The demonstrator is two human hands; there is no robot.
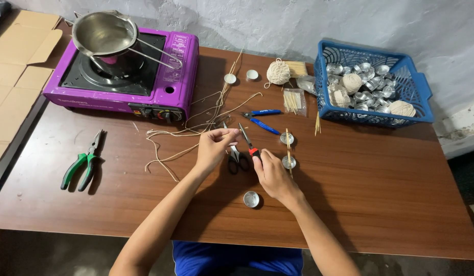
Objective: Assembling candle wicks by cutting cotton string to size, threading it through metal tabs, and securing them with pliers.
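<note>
A brown wood-grain bench (380, 189) stands against a rough whitewashed wall (308, 20), with flattened cardboard (14, 76) lying along its far left edge. On the bench's far left sits a purple single-burner portable stove (124, 71) carrying a steel pouring pot with a long wire handle (106, 33). At the far right, a blue plastic lattice basket (372, 84) holds many small silver metal cups and a few balls of cream string. Green-handled pliers (83, 166) lie well apart to the left; blue-handled cutters (262, 120) lie near the middle, beyond the hands.

The left hand (214, 148) has its grip closed, pinching a strand of cream cotton string (196, 125) between thumb and fingertips; the loose lengths trail away to the left and toward the stove. The right hand (272, 174) has its grip closed around the red-marked handle of a thin pointed tool (247, 140), whose tip points up toward the pinched string. Black-handled scissors (237, 158) lie between the two hands. A small round silver cup (251, 199) sits just beside the right wrist, and two more cups crossed by a thin wooden stick (288, 148) lie just right of that hand.
</note>
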